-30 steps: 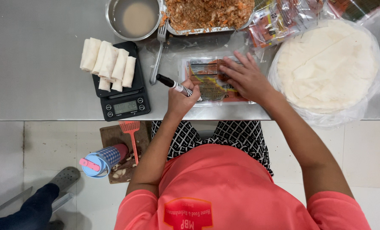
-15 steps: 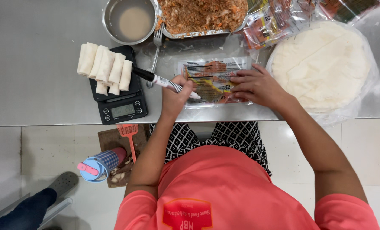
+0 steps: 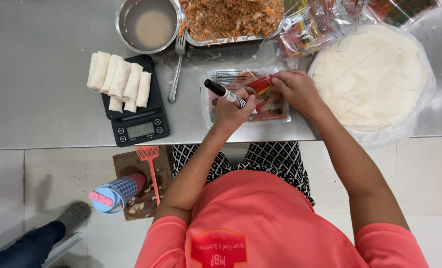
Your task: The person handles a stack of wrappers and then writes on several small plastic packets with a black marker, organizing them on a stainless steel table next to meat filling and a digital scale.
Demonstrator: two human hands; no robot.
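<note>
The surface [image 3: 42, 99] carries a scale [image 3: 136, 124] at left, with rolled wraps [image 3: 119, 82] lying on its platform. Behind the scale stands a bowl [image 3: 149, 25]; a tray of filling [image 3: 233, 20] sits to the bowl's right, and a fork [image 3: 176, 67] lies between scale and tray. A flat packet [image 3: 246, 94] lies at centre, under both hands. A stack of round wrappers [image 3: 372, 77] lies right of the packet. Below the surface's near edge, a board [image 3: 131, 166] rests on the floor, bearing a swatter [image 3: 150, 166] and a bottle [image 3: 114, 193].

- Bare steel counter [image 3: 37, 114] lies open left of the scale [image 3: 134, 106].
- Fork [image 3: 176, 69], bowl [image 3: 149, 25] and filling tray [image 3: 231, 22] crowd the far edge.
- Wrapper stack [image 3: 375, 79] blocks the right.
</note>
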